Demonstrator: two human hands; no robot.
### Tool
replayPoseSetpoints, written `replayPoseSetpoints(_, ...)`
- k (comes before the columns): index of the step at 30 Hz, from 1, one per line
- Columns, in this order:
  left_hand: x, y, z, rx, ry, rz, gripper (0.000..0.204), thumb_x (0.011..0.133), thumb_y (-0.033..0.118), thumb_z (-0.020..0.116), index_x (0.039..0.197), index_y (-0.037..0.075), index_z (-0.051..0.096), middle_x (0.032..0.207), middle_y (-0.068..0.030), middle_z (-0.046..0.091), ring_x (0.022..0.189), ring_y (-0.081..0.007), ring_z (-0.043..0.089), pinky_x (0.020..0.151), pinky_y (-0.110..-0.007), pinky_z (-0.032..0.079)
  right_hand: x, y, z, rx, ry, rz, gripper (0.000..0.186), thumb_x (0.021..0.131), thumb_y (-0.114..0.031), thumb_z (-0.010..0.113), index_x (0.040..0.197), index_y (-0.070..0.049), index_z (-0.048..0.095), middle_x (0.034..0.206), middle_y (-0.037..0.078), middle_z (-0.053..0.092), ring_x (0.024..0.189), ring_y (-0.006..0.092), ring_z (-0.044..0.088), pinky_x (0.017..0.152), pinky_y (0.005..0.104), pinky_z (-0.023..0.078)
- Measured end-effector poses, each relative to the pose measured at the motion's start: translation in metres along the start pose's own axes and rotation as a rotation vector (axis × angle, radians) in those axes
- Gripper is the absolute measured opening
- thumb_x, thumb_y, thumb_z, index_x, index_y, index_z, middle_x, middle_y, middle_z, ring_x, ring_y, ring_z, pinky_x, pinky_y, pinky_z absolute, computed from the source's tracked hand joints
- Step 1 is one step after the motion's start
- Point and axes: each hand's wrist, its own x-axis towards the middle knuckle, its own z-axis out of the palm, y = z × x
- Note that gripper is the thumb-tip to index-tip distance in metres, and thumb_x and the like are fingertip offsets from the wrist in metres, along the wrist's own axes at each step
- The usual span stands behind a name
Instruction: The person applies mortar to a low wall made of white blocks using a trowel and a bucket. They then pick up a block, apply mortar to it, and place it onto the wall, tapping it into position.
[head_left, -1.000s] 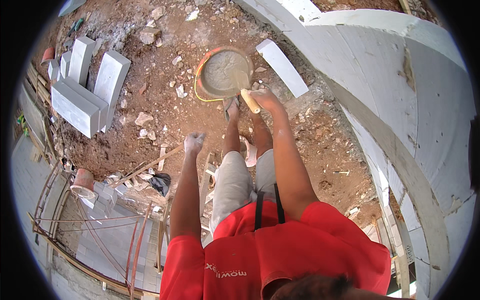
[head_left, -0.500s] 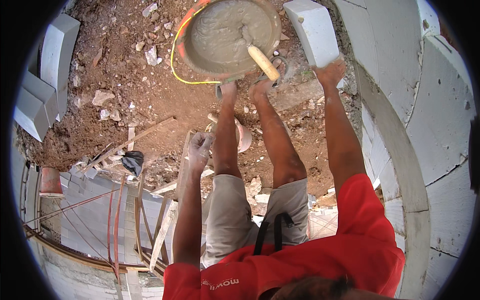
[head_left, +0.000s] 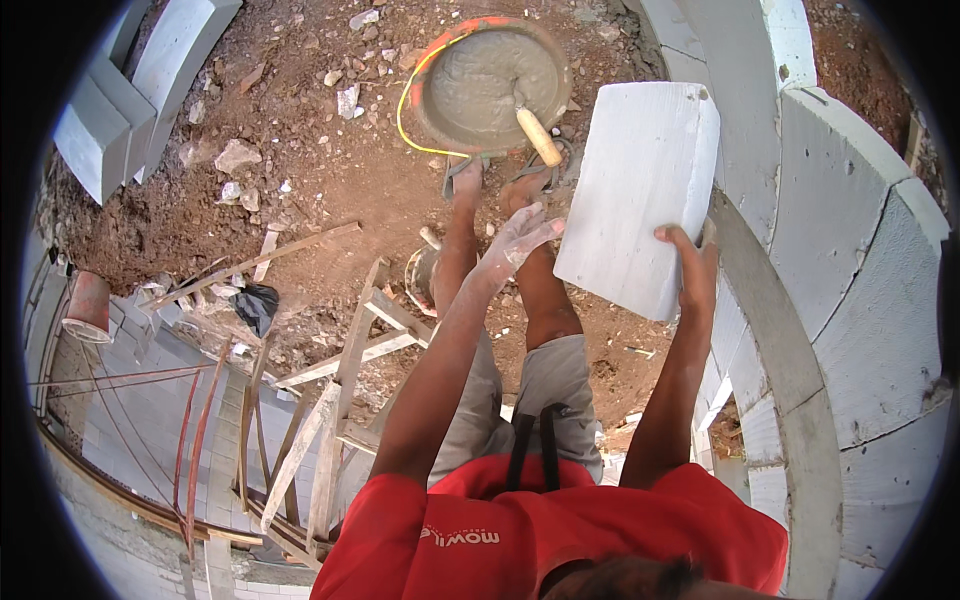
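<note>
A pale grey-white lightweight concrete block is up in front of me, tilted, its broad face toward me. My right hand is closed on the block's right edge, thumb over the face. My left hand, dusted white, has its fingers stretched out beside the block's left edge and holds nothing. Beyond the hands stands an orange bucket with a yellow handle, filled with wet grey mortar. A wooden-handled tool stands in the mortar, its lower part buried.
A block wall curves along my right. More blocks lie at the far left. Wooden framing and a pinkish bucket are at the left. Stones litter the dirt. A small bucket stands by my left leg.
My right hand has lifted the block off the ground and brought it nearer. My left hand has moved forward and right toward it, its fingers opening.
</note>
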Motion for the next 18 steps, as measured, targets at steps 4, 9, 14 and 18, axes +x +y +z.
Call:
replayPoseSetpoints(4,-0.064,0.021,0.025,-0.323,-0.186,-0.122,0.096,0.087,0.048,0.079,0.157,0.001,0.033,0.15,-0.0144,0.05,0.137,-0.0252,0.049,0.117,-0.039,0.038,-0.087,-0.018,-0.018,0.077,-0.113,-0.041,0.098,0.065,-0.025,0.075,0.15,0.007,0.037,0.129,0.03,0.058,0.111,0.0367,0.063,0.096,0.0448,0.051)
replayPoseSetpoints(9,-0.143,-0.016,-0.002,-0.592,-0.196,0.029,0.092,0.087,0.038,0.076,0.157,0.0,0.031,0.15,-0.0158,0.049,0.135,-0.0295,0.051,0.112,-0.044,0.044,-0.139,-0.07,0.014,0.056,-0.354,-0.051,0.1,0.068,-0.028,0.074,0.153,0.006,0.033,0.131,0.03,0.057,0.114,0.0353,0.062,0.099,0.0435,0.049)
replayPoseSetpoints(14,-0.226,0.006,-0.07,-0.743,0.072,0.368,0.085,0.085,0.027,0.074,0.154,-0.003,0.034,0.146,-0.0191,0.053,0.131,-0.0322,0.057,0.111,-0.046,0.047,-0.153,-0.118,0.119,-0.131,-0.671,-0.091,0.102,0.073,-0.044,0.074,0.153,0.006,0.035,0.131,0.031,0.057,0.114,0.0353,0.062,0.097,0.0418,0.049)
replayPoseSetpoints(18,-0.232,0.036,-0.138,-0.724,0.267,0.484,0.072,0.086,0.032,0.074,0.144,-0.004,0.048,0.134,-0.0183,0.062,0.121,-0.0312,0.063,0.103,-0.045,0.052,-0.128,-0.153,0.234,-0.18,-0.88,0.02,0.102,0.076,-0.059,0.07,0.15,0.005,0.043,0.134,0.031,0.056,0.118,0.0367,0.059,0.097,0.0423,0.046)
